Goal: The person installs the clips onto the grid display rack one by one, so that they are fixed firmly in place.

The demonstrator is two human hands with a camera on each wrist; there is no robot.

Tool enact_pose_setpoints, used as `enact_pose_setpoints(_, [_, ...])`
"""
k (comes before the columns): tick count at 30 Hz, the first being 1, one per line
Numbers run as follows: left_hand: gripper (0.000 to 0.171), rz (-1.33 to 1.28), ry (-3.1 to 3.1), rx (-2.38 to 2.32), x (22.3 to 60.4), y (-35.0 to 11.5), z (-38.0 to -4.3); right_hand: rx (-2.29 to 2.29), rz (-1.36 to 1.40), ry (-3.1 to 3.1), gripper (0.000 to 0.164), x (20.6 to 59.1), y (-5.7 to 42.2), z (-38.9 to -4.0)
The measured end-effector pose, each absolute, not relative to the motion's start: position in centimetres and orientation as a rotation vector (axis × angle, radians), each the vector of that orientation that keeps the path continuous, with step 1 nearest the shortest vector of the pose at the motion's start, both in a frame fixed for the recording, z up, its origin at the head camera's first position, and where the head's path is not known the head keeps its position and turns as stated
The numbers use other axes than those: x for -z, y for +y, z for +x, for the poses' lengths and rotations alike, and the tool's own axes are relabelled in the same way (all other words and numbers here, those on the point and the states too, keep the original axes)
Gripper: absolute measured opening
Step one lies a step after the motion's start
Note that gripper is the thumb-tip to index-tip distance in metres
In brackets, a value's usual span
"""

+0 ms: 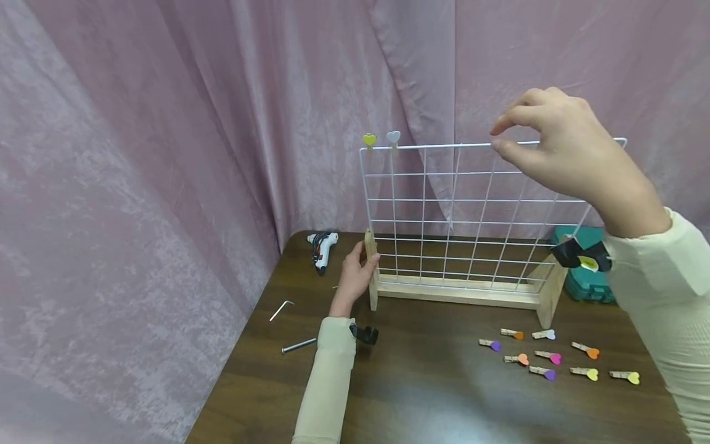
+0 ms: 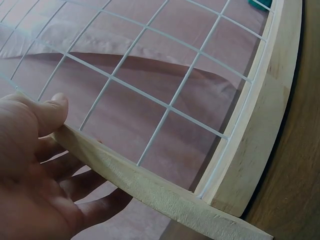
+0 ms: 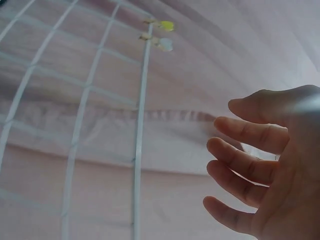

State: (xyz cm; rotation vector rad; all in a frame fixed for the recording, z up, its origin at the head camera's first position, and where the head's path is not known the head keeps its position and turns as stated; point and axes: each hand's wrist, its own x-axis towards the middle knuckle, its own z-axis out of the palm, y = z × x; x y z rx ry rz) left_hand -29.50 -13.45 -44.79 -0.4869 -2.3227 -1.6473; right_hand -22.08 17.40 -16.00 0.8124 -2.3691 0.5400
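A white wire grid [image 1: 440, 199] stands upright in a wooden base [image 1: 460, 293]. At its left end my left hand [image 1: 355, 277] holds the wooden side piece [image 2: 135, 182], with the thumb on one side and the fingers behind. My right hand [image 1: 571, 151] hangs in the air by the right part of the grid's top wire, fingers spread and loosely bent, holding nothing in the right wrist view [image 3: 250, 165]. A yellow heart clothespin [image 1: 369, 140] and a white heart clothespin [image 1: 393, 137] sit on the top wire near its left corner.
Several heart clothespins, among them a pink one [image 1: 554, 358], lie on the brown table [image 1: 421, 382] at front right. A teal case [image 1: 590, 283] stands behind the base's right end. On the left are a glue gun [image 1: 326, 250], a hex key [image 1: 281, 310] and a long bolt [image 1: 299, 345].
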Motion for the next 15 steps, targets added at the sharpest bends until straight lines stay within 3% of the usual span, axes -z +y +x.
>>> enact_pose_setpoints(15, [0.041,-0.476,-2.292,1.651,45.5,-13.5,-29.5,-0.535,0.749,-2.210,0.011,24.0,23.3,-19.4])
